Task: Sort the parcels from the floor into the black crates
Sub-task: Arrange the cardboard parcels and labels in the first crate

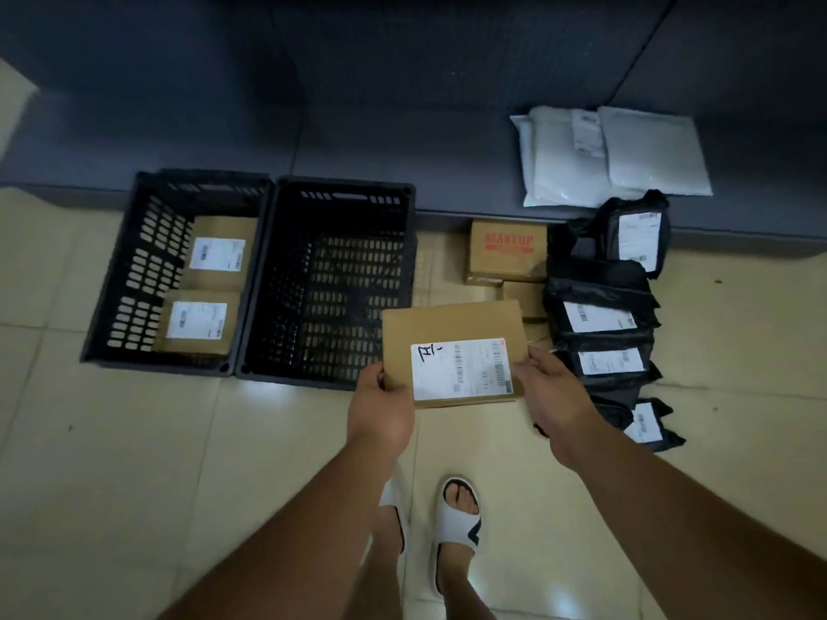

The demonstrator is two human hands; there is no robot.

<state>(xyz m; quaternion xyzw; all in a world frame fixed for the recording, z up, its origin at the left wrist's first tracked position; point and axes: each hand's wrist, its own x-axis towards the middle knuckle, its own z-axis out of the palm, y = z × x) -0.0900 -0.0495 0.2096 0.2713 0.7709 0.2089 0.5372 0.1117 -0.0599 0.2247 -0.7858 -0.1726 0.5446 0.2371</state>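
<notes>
I hold a brown cardboard box point(447, 333) with a white shipping label above the floor, just right of the crates. My left hand point(380, 409) grips its near left corner and my right hand point(552, 391) grips its right edge. Two black slatted crates stand side by side. The left crate point(134, 270) holds two labelled brown boxes point(219, 257). The right crate point(331, 279) shows only its slatted bottom. Further right on the floor lie a brown box printed MAKEUP point(508, 250) and several black labelled mailer bags point(599, 315).
White mailer bags point(613, 154) lie on a dark raised platform point(313, 105) behind the crates. More brown boxes point(528, 299) sit partly hidden behind the held box. My feet in white slides point(456, 525) stand on the beige tiled floor point(134, 440).
</notes>
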